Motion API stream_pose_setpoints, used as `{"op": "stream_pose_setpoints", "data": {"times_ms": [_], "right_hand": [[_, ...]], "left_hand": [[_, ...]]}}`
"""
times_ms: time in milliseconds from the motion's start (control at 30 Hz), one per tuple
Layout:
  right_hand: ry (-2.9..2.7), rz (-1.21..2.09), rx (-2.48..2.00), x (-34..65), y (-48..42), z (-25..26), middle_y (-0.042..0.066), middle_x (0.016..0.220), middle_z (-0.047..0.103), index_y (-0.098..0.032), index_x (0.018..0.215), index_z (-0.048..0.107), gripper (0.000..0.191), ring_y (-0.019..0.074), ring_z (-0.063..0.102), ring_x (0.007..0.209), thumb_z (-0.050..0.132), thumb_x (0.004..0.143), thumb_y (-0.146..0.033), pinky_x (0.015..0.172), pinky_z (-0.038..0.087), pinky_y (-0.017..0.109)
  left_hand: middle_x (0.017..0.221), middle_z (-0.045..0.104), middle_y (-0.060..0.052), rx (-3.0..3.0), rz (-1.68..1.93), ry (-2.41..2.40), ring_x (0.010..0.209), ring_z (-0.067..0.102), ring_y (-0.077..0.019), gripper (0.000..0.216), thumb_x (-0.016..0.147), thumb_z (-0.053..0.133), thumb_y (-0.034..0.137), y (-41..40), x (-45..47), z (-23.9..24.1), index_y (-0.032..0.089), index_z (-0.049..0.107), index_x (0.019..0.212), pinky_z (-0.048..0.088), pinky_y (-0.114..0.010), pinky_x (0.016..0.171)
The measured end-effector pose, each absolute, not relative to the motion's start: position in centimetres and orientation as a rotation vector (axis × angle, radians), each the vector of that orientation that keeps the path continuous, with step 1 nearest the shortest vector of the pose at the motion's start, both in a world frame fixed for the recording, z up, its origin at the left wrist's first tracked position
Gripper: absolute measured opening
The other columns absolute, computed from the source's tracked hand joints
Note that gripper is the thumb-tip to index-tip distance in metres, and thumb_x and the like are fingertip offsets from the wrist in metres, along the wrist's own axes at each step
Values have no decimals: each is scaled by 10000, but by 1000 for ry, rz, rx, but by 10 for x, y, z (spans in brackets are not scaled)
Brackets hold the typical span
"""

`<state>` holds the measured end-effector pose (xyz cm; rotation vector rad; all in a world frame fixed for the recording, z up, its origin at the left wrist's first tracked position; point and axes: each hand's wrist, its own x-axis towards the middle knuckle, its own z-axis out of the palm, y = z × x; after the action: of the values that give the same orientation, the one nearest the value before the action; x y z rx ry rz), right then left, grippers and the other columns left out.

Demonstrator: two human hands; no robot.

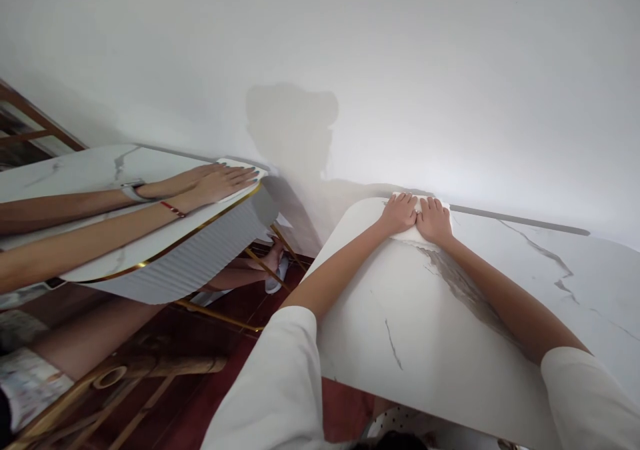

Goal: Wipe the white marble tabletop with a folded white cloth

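Observation:
My left hand (399,213) and my right hand (434,222) lie side by side, thumbs touching, at the far edge of a white marble table (410,317) near the wall. Both press down on a white folded cloth or paper (417,235); its corners show just beyond the fingers. The fingers of both hands are curled slightly, lying over it. My arms reach forward from white short sleeves.
To the left stands another white marble table (100,170) with a gold rim and ribbed skirt. Another person's two hands (220,182) press a white sheet flat on it. That person's legs and a wooden chair frame (125,377) fill the dark red floor between the tables.

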<state>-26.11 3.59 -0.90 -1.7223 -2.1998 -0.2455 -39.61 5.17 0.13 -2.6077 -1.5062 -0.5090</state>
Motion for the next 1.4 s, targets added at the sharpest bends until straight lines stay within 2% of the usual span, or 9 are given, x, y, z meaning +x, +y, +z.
{"op": "stream_pose_setpoints", "data": {"times_ms": [133, 367, 633, 833, 1000, 1400], "right_hand": [[-2167, -224, -1720, -270, 42, -12, 199, 1386, 481, -99, 1314, 472, 462, 323, 388, 1267, 317, 910, -261, 961, 328, 471], [-2159, -186, -1772, -290, 45, -11, 191, 1413, 456, -98, 1311, 467, 450, 318, 369, 1287, 301, 928, -268, 981, 308, 465], [-2160, -183, -1755, -312, 32, -10, 202, 1451, 420, -89, 1342, 449, 471, 318, 351, 1317, 302, 930, -264, 993, 301, 467], [-2154, -160, -1747, -326, -3, -11, 197, 1477, 395, -80, 1384, 426, 508, 325, 318, 1358, 315, 927, -272, 1034, 270, 476], [-2178, -101, -1734, -330, -39, -9, 177, 1488, 388, -92, 1383, 431, 502, 315, 308, 1372, 304, 928, -263, 1058, 260, 477], [-2354, -50, -1701, -327, -121, -3, 185, 1529, 313, -73, 1448, 347, 548, 350, 256, 1401, 284, 938, -262, 1073, 245, 525]], "left_hand": [[1355, 520, -122, -2628, -588, -1619, 1271, 434, -248, 372, 938, 291, 222, 58, -400, 0, 141, 497, 1237, 311, -450, 1077], [1269, 590, -93, -2642, -597, -1619, 1216, 486, -232, 342, 921, 314, 193, 67, -418, -4, 171, 524, 1190, 353, -427, 1042], [1405, 487, -125, -2583, -571, -1576, 1309, 413, -237, 432, 932, 288, 205, 59, -441, -11, 112, 466, 1315, 304, -415, 1103], [1459, 435, -122, -2560, -485, -1607, 1354, 372, -237, 458, 948, 274, 239, 23, -456, -12, 120, 429, 1362, 284, -418, 1121], [1446, 452, -111, -2511, -466, -1622, 1347, 383, -240, 461, 936, 292, 242, -16, -462, -12, 146, 434, 1363, 301, -421, 1113], [1471, 426, -125, -2462, -393, -1683, 1366, 367, -267, 502, 926, 294, 245, -109, -462, -9, 109, 425, 1391, 288, -444, 1126]]}}
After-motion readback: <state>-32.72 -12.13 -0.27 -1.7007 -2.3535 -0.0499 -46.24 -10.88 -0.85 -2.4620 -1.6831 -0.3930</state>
